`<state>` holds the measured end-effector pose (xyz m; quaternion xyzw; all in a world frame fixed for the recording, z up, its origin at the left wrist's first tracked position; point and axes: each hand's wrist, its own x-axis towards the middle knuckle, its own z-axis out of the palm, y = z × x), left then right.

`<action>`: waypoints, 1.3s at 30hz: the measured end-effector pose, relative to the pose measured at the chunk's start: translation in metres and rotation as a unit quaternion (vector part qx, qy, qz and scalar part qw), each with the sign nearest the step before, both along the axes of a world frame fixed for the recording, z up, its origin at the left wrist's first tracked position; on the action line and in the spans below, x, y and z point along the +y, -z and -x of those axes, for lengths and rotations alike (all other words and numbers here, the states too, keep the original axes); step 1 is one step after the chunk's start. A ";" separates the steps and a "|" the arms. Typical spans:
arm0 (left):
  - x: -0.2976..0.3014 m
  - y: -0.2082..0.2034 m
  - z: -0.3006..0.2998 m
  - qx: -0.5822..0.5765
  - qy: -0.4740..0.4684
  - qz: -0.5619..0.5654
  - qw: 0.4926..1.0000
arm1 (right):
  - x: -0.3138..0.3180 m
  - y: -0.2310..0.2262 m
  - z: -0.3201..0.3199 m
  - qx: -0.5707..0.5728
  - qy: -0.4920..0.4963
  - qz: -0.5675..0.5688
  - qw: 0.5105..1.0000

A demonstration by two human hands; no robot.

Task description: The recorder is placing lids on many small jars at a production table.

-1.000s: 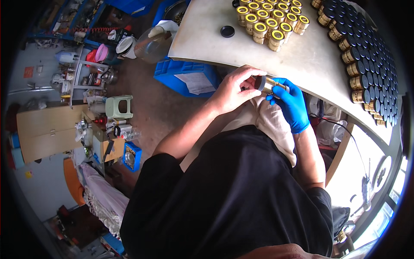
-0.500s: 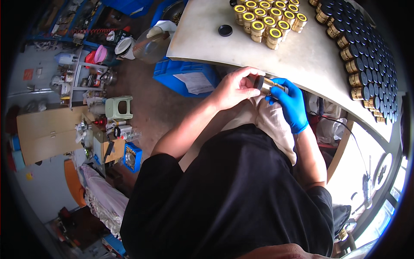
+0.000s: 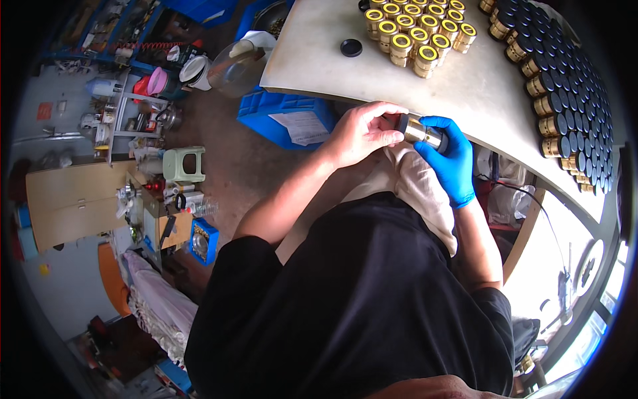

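Over my lap, near the table edge, a brass cylindrical fitting [image 3: 417, 131] lies sideways between my hands. A black cap [image 3: 403, 124] covers its left end, and its right end also looks dark. My bare left hand [image 3: 362, 138] is closed on the capped end, thumb below and fingers above. Wearing a blue glove, my right hand [image 3: 453, 159] grips the fitting from the right between thumb and fingers. On the table beyond stand several brass fittings [image 3: 425, 58] with yellow rings on top. A loose black cap [image 3: 351, 48] lies left of them.
Many black-capped brass fittings [image 3: 549, 105] stand in packed rows along the right of the pale table [image 3: 306, 63]. Below its left edge is a blue crate [image 3: 262, 120] with a paper sheet. A green stool [image 3: 184, 165] stands on the floor at left.
My right thumb and fingers have shifted on the fitting, so more of its brass side shows. My left hand stays at the capped end. The view has moved slightly.
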<state>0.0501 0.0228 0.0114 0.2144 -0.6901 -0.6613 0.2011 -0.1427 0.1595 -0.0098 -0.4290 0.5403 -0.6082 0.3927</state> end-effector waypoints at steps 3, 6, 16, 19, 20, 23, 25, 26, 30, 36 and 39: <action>-0.006 0.000 0.001 0.018 0.026 -0.043 0.999 | -0.001 -0.001 -0.004 -0.004 0.015 0.015 1.000; -0.010 -0.001 0.004 -0.036 0.026 -0.079 0.996 | 0.003 -0.013 -0.005 0.273 0.038 0.107 0.955; -0.028 0.006 0.008 -0.134 0.106 -0.300 0.939 | 0.003 -0.015 0.003 0.431 0.021 0.193 0.881; -0.012 0.007 0.012 0.021 0.060 -0.119 0.991 | 0.004 -0.010 0.000 0.133 0.046 0.007 0.990; -0.012 0.005 0.011 -0.013 0.069 -0.056 0.996 | 0.001 -0.001 0.007 0.035 0.023 -0.037 0.998; -0.006 0.004 0.011 0.044 0.048 0.114 0.991 | -0.001 0.006 0.015 -0.278 -0.014 -0.151 0.948; -0.007 0.002 0.009 0.107 0.056 0.115 0.986 | -0.001 -0.001 0.010 -0.263 -0.022 -0.144 0.954; -0.007 0.001 0.009 0.145 0.039 0.057 0.987 | -0.002 -0.004 0.007 -0.249 -0.030 -0.137 0.958; -0.003 -0.007 0.015 -0.014 -0.044 -0.021 0.999 | -0.005 -0.004 -0.003 -0.078 0.002 -0.048 0.996; 0.003 0.010 0.001 0.072 -0.019 0.081 0.994 | -0.006 -0.011 0.003 -0.104 0.002 -0.115 0.988; -0.003 0.011 0.004 0.006 0.036 -0.147 0.988 | -0.004 -0.005 -0.003 0.000 0.037 0.018 0.999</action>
